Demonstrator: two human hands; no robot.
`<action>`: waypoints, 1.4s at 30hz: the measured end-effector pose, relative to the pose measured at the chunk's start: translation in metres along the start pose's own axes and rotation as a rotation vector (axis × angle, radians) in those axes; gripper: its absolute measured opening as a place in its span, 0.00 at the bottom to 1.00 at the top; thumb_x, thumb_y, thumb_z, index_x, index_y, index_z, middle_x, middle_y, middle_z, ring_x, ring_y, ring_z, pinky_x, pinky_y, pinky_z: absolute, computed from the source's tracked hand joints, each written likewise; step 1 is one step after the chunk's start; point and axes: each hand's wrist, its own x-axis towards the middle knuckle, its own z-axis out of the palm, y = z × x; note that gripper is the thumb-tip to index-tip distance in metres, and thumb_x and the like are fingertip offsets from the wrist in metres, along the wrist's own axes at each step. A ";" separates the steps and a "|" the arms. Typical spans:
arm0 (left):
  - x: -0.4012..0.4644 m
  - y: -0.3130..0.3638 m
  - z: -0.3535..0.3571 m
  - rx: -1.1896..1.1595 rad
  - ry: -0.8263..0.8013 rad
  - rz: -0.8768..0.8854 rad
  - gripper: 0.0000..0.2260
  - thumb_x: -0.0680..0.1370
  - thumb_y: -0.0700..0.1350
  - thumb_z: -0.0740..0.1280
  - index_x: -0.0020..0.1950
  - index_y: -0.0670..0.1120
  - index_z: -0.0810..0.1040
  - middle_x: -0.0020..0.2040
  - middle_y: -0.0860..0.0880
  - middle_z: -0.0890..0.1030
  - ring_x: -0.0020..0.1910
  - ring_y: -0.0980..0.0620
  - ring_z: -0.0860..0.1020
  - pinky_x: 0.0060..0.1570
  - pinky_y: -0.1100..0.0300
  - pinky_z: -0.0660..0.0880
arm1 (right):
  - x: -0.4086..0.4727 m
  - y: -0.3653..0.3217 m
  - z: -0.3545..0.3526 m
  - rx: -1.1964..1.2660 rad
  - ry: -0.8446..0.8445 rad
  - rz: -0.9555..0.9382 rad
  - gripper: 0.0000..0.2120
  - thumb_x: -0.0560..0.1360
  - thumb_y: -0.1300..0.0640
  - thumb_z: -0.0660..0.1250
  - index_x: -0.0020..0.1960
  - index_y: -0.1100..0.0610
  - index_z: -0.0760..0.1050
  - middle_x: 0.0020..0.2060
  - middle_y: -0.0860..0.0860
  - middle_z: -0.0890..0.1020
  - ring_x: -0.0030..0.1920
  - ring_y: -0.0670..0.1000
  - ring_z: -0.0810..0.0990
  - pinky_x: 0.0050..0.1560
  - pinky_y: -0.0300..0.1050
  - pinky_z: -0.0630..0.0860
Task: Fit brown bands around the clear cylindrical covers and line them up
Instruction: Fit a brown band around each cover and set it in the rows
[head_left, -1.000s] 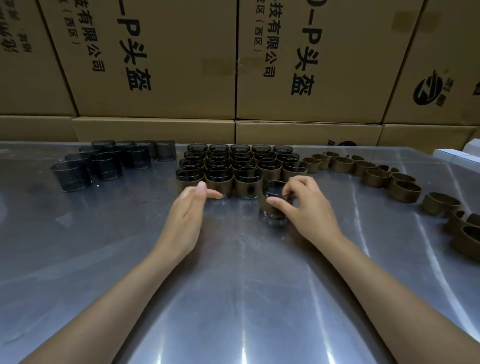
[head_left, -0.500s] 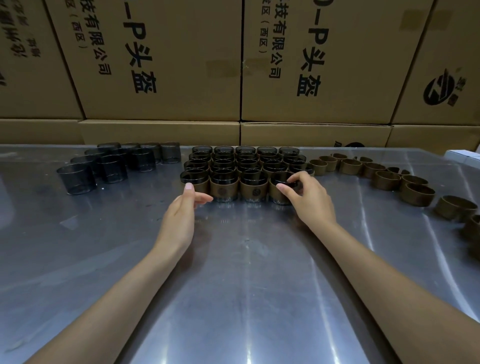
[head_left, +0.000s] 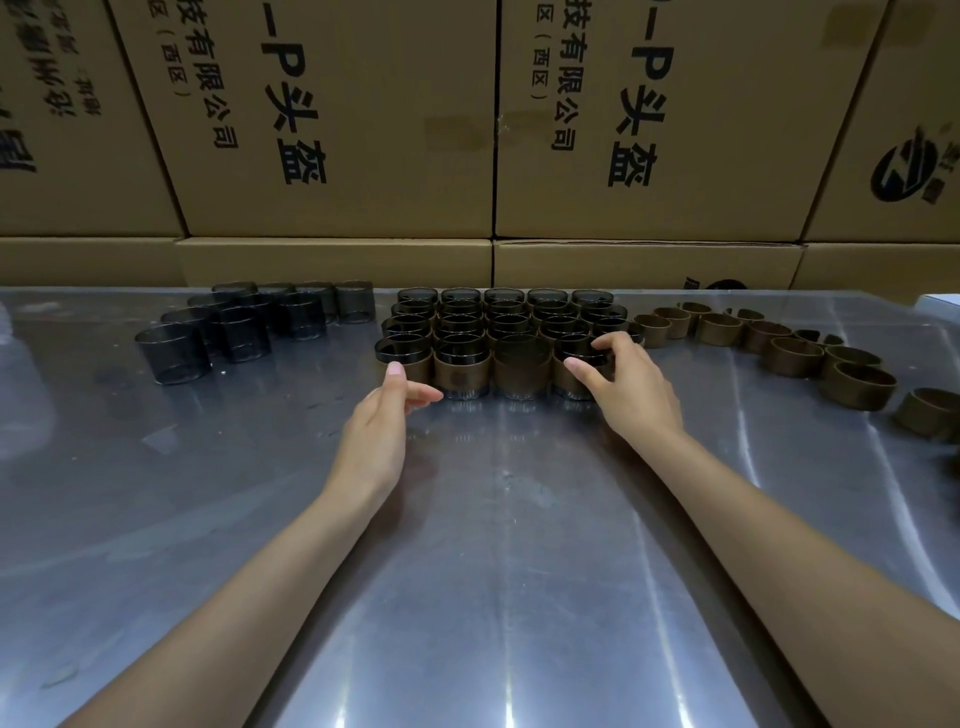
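Banded cover (head_left: 576, 371) now in front row, right hand (head_left: 631, 389) grip around it; left hand (head_left: 376, 434) loose.

A right hand (head_left: 636, 387) grips a banded cover (head_left: 574, 366) at the front row's end; the left hand (head_left: 376, 434) flanks the block.

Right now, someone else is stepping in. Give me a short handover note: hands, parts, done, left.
Right hand: grip curled on the newest banded cover, at the front row's right end.
Left hand: open, fingertip at the front row's left end; holds nothing.
Done: banded block lined up mid-table; front row holds four.
Left: bare clear covers at far left, loose brown bands at right. Release the cover, then band the rest.
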 end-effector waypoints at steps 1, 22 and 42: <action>0.000 0.000 0.000 -0.006 0.000 0.003 0.25 0.84 0.55 0.46 0.43 0.52 0.80 0.48 0.56 0.79 0.48 0.62 0.74 0.51 0.61 0.63 | -0.004 -0.001 -0.001 0.004 0.026 -0.002 0.25 0.77 0.39 0.62 0.69 0.52 0.67 0.68 0.52 0.70 0.64 0.54 0.73 0.48 0.45 0.69; 0.121 -0.082 -0.168 1.108 0.296 -0.026 0.28 0.78 0.43 0.65 0.74 0.34 0.61 0.74 0.34 0.63 0.74 0.35 0.57 0.70 0.38 0.56 | -0.058 -0.049 0.017 -0.205 -0.247 -0.456 0.08 0.80 0.45 0.58 0.44 0.46 0.68 0.30 0.42 0.70 0.37 0.47 0.71 0.35 0.44 0.62; -0.024 -0.015 -0.070 0.643 -0.084 0.513 0.18 0.81 0.59 0.55 0.40 0.49 0.69 0.42 0.56 0.71 0.58 0.55 0.64 0.49 0.56 0.66 | -0.091 -0.055 0.002 -0.121 -0.366 -0.459 0.22 0.71 0.28 0.58 0.54 0.43 0.68 0.40 0.38 0.71 0.44 0.43 0.71 0.40 0.44 0.65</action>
